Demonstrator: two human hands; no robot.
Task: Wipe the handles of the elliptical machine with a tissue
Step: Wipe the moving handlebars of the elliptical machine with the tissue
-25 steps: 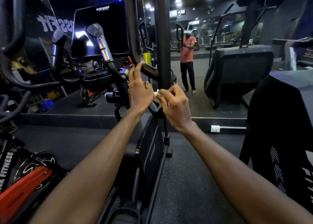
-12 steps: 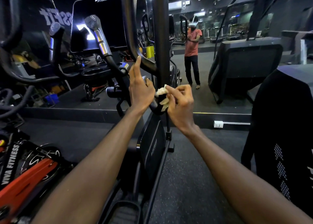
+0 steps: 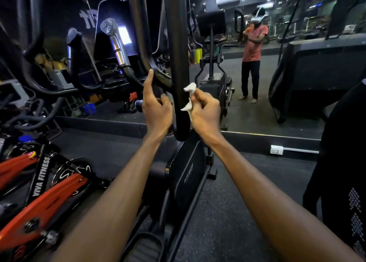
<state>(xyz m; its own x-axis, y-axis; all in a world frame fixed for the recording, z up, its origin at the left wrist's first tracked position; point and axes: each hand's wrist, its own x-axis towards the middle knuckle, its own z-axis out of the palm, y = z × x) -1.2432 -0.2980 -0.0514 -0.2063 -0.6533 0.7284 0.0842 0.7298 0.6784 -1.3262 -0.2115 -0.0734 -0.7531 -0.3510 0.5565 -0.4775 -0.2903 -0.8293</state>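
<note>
Before a gym mirror (image 3: pixel 277 107), right hand (image 3: pixel 206 113) presses tissue (image 3: pixel 189 95) on upright handle (image 3: pixel 176 54).

Gym things around the machine

A red and black bike (image 3: pixel 39 192) lies at 8 o'clock. A big mirror (image 3: pixel 277 73) is at 1 o'clock, with a white wall socket (image 3: pixel 276 149) under it at 3 o'clock.
</note>
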